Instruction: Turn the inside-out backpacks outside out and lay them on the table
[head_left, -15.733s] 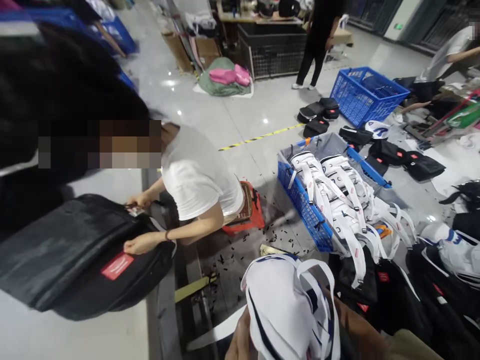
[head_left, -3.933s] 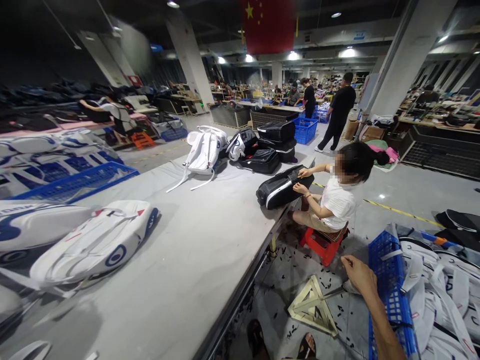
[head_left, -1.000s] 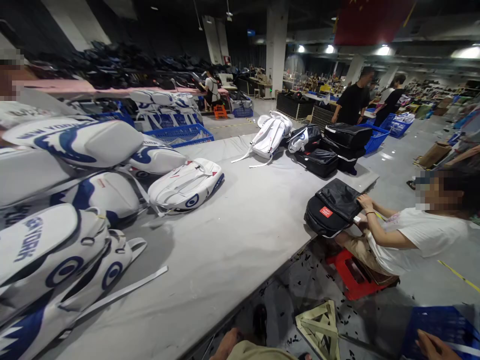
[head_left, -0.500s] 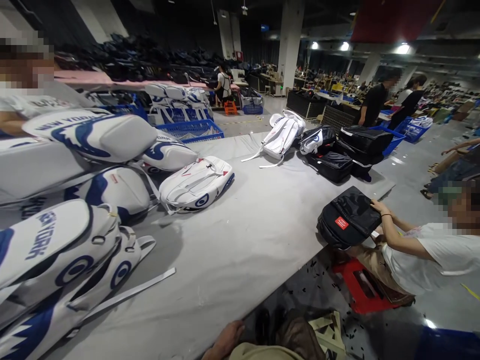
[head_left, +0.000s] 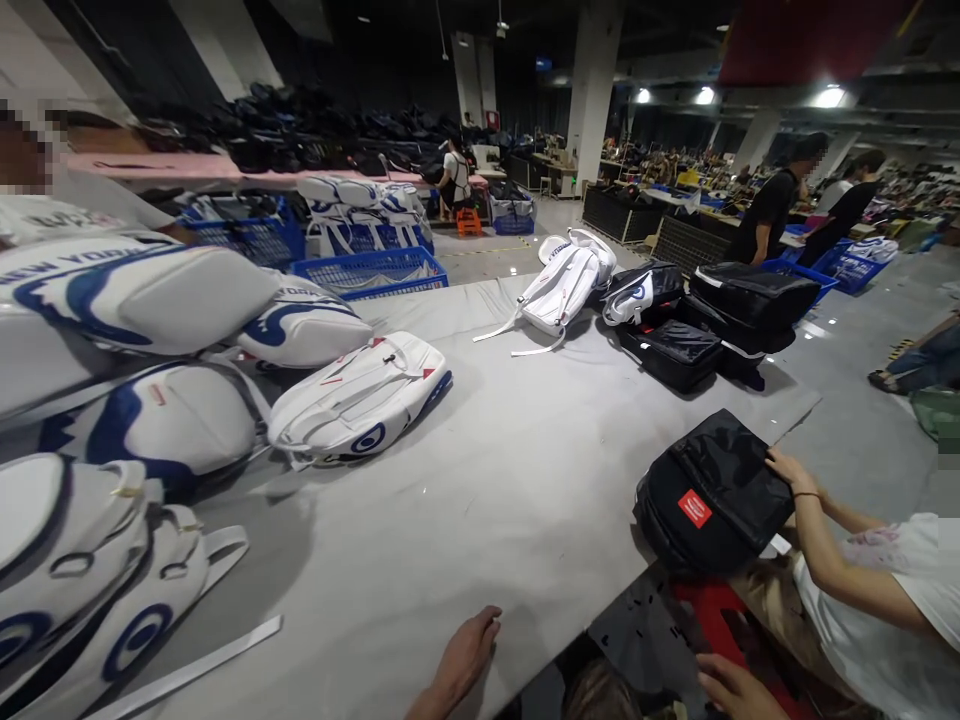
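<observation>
Low over the table's near edge, my left hand (head_left: pixel 466 652) reaches forward with its fingers extended and nothing in them. My right hand (head_left: pixel 736 688) shows at the bottom edge beyond the table, fingers apart and empty, partly cut off. Closest to it is a black backpack (head_left: pixel 712 495) with a red label, which a seated co-worker's hand (head_left: pixel 791 470) touches at the table's right edge. Left of my left hand, a white backpack (head_left: pixel 364 395) with a blue eye print lies flat on the grey-white table (head_left: pixel 420 540).
White-and-blue backpacks (head_left: pixel 180 295) are heaped on the left, a loose strap (head_left: pixel 195 665) trailing below. At the far end lie a white backpack (head_left: pixel 566 280) and several black bags (head_left: pixel 675 350). A blue crate (head_left: pixel 367 270) stands behind the table. A red stool (head_left: pixel 709 610) is under the co-worker.
My left hand has risen forward over the table, and my right hand has come into view. The view has shifted closer. The co-worker still touches the black backpack.
</observation>
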